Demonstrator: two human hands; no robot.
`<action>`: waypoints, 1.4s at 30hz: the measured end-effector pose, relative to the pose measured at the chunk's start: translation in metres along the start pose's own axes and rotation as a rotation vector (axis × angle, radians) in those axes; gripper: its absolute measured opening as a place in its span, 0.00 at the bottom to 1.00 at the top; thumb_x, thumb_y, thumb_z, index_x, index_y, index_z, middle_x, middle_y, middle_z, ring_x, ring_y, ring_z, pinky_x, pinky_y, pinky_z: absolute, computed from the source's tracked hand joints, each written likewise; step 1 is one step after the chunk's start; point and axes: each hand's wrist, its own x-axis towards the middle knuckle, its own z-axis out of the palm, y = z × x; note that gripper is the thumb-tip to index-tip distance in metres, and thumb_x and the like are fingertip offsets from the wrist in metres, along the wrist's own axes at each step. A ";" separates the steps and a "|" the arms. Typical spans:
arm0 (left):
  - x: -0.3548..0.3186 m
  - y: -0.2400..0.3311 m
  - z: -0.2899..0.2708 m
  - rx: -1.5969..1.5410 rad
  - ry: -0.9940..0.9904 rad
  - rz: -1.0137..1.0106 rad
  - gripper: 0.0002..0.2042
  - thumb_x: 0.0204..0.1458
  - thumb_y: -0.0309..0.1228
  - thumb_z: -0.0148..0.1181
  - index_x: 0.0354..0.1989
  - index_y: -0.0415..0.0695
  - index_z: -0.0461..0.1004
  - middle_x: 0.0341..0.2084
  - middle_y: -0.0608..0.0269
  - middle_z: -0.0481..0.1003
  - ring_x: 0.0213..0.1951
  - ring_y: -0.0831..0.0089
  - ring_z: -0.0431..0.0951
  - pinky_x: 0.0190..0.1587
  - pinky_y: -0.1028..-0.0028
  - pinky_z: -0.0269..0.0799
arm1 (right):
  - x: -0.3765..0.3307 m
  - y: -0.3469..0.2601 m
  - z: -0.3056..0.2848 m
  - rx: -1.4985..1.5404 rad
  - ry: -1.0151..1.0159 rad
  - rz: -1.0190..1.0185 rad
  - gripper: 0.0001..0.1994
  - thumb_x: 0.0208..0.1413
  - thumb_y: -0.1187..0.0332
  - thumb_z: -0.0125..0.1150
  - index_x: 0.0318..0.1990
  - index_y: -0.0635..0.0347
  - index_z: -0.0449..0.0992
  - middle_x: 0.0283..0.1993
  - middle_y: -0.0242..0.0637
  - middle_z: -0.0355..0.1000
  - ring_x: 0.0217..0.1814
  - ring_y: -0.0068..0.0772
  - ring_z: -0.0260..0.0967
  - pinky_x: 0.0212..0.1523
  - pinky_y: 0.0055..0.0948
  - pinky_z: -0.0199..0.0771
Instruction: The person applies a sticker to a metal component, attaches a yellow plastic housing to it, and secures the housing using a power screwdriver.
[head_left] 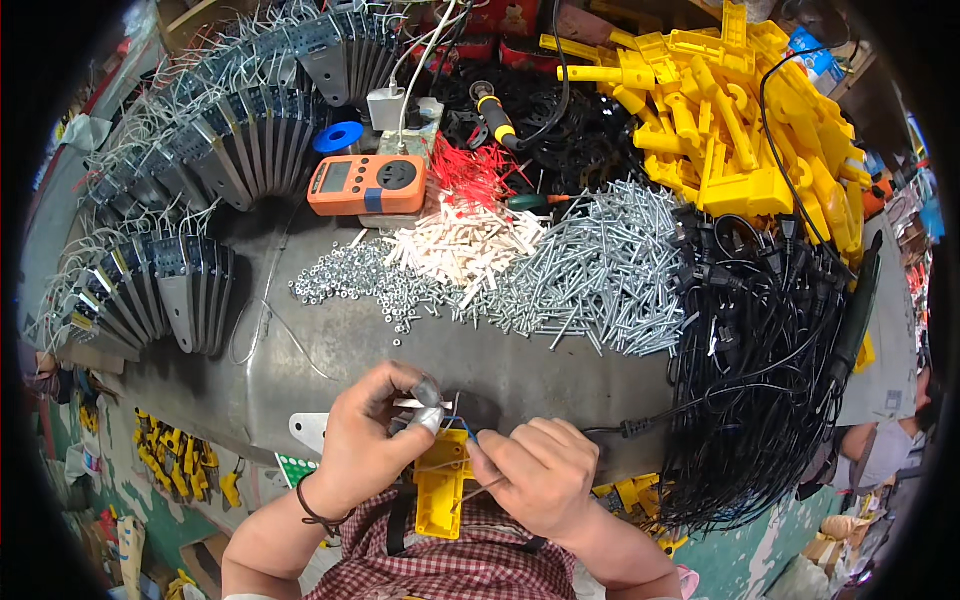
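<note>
My left hand pinches a thin white piece between thumb and forefinger, whose tips are dark or covered. A blue wire runs from beside those fingertips to my right hand, which is closed on it. Below and between the hands, a yellow plastic housing lies open side up at the table's near edge. A brownish wire crosses over it by my right fingers. To the left of my left hand, a grey metal plate pokes out, partly hidden.
Ahead lie piles of nuts, white strips, red wires and screws. An orange meter stands behind. Circuit-board assemblies fan out left. Yellow housings and black power cords fill the right.
</note>
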 end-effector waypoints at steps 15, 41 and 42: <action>-0.003 0.005 -0.001 -0.029 -0.003 -0.095 0.08 0.44 0.16 0.55 0.32 0.39 0.66 0.34 0.62 0.71 0.38 0.78 0.71 0.43 0.77 0.68 | 0.001 0.002 -0.001 -0.051 0.065 0.002 0.06 0.42 0.71 0.65 0.23 0.56 0.72 0.17 0.27 0.57 0.18 0.26 0.60 0.20 0.25 0.58; 0.052 -0.007 0.024 0.763 -0.295 0.482 0.11 0.36 0.26 0.68 0.31 0.46 0.75 0.29 0.67 0.76 0.40 0.64 0.74 0.55 0.64 0.58 | 0.002 0.061 -0.007 0.669 -0.356 0.503 0.27 0.53 0.73 0.60 0.62 0.53 0.62 0.27 0.38 0.75 0.26 0.28 0.73 0.32 0.25 0.73; 0.061 -0.008 0.025 0.765 -0.305 0.486 0.11 0.36 0.26 0.68 0.31 0.46 0.75 0.29 0.67 0.76 0.40 0.64 0.74 0.55 0.64 0.58 | -0.002 0.068 -0.003 0.801 -0.257 0.615 0.24 0.54 0.73 0.59 0.60 0.56 0.64 0.26 0.35 0.74 0.25 0.22 0.69 0.30 0.22 0.70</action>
